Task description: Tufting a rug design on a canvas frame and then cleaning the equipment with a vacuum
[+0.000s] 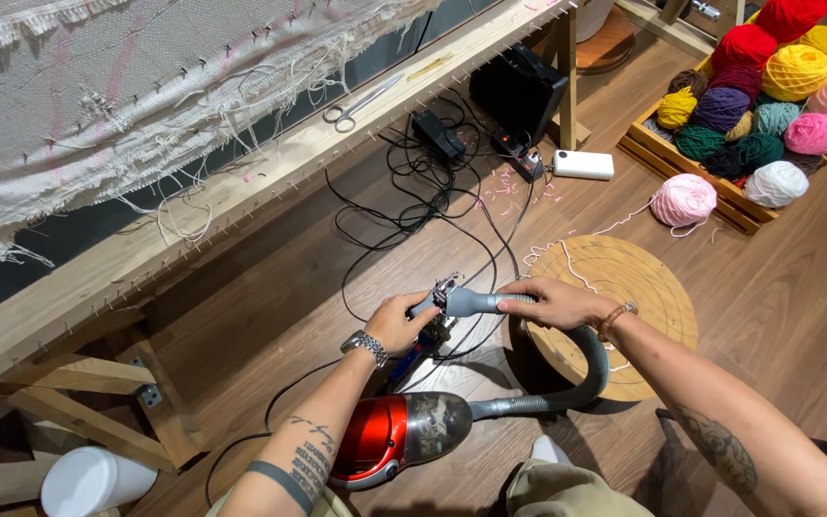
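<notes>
My right hand (559, 302) grips the grey nozzle end of a vacuum hose (476, 303), which curves down to a red canister vacuum (399, 436) on the floor by my knees. The nozzle tip presses against a small blue-handled tufting tool (430, 330), and my left hand (396, 323) holds that tool. A metal watch sits on my left wrist and a bracelet on my right. Both forearms are tattooed.
A wooden frame (241, 182) with stretched white cloth (98, 105) fills the upper left, scissors (358, 103) on its rail. Black cables (413, 201), a power strip and a white box (583, 165) lie on the wooden floor. A round wooden stool (638, 292), a pink yarn ball (682, 199) and a crate of yarn balls (768, 105) are right.
</notes>
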